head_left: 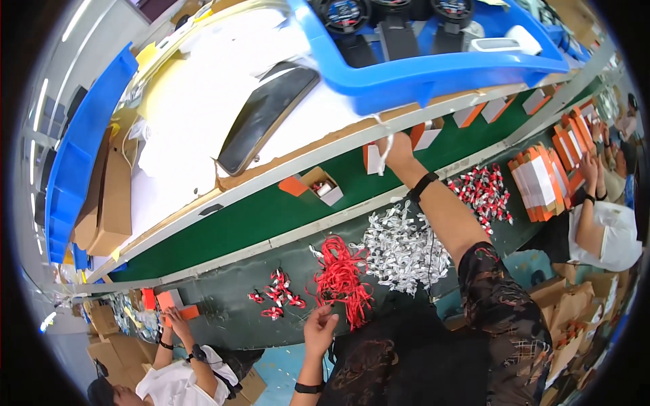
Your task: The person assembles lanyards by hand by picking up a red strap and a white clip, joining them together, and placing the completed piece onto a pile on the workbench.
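My left hand hovers at the near edge of the dark bench, beside a heap of red lanyard-like cords. Its fingers are loosely curled and apart, and nothing shows in them. My right hand reaches up under the shelf to an orange and white box on the green belt. The shelf edge hides its fingertips, so their grip is unclear. A white strip hangs in front of this hand. Below my right forearm lies a large heap of white cables.
A small open box stands on the green belt. Red-and-white bundles lie left, with more at right. Overhead, the shelf carries a phone and a blue tray. Co-workers handle boxes on both sides.
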Motion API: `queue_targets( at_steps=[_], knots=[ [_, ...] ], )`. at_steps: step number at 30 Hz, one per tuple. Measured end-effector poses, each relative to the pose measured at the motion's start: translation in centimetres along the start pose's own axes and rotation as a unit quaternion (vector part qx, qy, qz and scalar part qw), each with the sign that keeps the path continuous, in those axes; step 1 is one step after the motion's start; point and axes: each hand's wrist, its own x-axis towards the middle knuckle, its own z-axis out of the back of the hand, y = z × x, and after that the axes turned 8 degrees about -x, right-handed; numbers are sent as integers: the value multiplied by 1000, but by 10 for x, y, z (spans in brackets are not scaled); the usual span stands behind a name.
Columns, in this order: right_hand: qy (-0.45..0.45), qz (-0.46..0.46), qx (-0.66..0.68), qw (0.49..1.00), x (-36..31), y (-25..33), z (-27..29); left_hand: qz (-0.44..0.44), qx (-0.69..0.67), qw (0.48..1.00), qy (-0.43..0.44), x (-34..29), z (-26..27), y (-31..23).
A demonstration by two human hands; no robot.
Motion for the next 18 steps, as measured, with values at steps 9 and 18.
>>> queue_targets(
  at_steps=[9,18],
  knots=[
    [204,31,-18,978,-4,26,3,25,-54,993,-104,-18,52,27],
    [166,67,-72,981,-18,20,-13,-7,-34,996,-81,-5,66,26]
  ],
)
